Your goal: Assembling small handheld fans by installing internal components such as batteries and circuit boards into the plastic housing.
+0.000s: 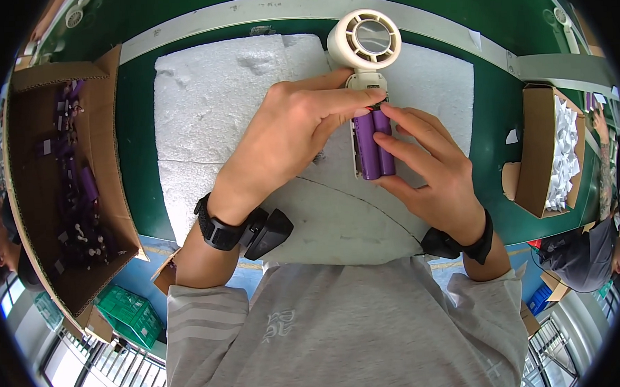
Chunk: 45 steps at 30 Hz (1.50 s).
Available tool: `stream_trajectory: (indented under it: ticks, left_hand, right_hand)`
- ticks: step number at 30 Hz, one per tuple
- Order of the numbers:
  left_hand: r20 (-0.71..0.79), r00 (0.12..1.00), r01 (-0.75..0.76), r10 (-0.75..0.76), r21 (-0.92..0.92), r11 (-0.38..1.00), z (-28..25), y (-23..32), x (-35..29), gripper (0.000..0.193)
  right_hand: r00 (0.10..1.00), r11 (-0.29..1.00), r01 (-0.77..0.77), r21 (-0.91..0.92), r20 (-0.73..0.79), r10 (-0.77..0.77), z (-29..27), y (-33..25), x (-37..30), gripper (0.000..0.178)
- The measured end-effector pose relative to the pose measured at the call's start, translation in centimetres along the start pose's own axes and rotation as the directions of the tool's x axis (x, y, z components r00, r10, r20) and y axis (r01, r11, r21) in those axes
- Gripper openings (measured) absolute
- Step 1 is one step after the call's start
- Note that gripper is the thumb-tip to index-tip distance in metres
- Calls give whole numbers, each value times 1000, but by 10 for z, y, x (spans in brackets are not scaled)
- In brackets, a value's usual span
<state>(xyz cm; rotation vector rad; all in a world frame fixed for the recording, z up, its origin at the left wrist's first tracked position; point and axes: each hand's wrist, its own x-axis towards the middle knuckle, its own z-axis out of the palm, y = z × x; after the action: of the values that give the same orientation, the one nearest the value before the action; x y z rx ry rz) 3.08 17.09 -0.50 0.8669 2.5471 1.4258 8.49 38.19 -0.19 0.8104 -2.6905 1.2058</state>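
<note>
Fan [364, 61] gripped by left hand [283, 129], its two purple cells [367, 146] by right hand [435, 174]; loose purple cylinders [89, 182] kept in nine-o'clock carton [105, 133], white pieces [563, 155] in three-o'clock box [538, 149].

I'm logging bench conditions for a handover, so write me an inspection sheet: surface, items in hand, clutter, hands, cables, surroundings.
Surface: white foam slab on green table.
Items in hand: cream handheld fan; two purple cells side by side along its handle.
Clutter: cardboard box holding purple cylinders, left; carton of white pieces, right.
Hands: left hand at the cells' upper end; right hand touching the right-hand cell.
Cables: red bit, possibly wire, by the left fingertips.
Surroundings: green crate, lower left; another person, right.
</note>
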Motion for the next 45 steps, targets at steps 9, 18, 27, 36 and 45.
stream_trajectory:
  ticks: [9,18,27,36,45]
  left_hand:
    - [37,998,50,-49,-36,998,-4,3,1,38]
    - [-19,999,47,-49,-109,993,4,-5,3,55]
    - [-58,997,47,-57,-157,986,5,-6,4,51]
    - [12,994,110,-111,-250,962,3,-6,-1,52]
    - [-232,964,87,-128,-178,980,1,-8,3,47]
  right_hand:
    - [997,997,-71,-21,-30,70,6,-6,-2,46]
    - [985,984,-167,53,40,165,8,1,8,59]
    - [989,983,-144,119,49,139,3,1,11,68]
    - [993,967,59,-248,115,-31,1,-11,6,65]
    - [994,821,-47,-568,-112,-21,-21,71,123,60]
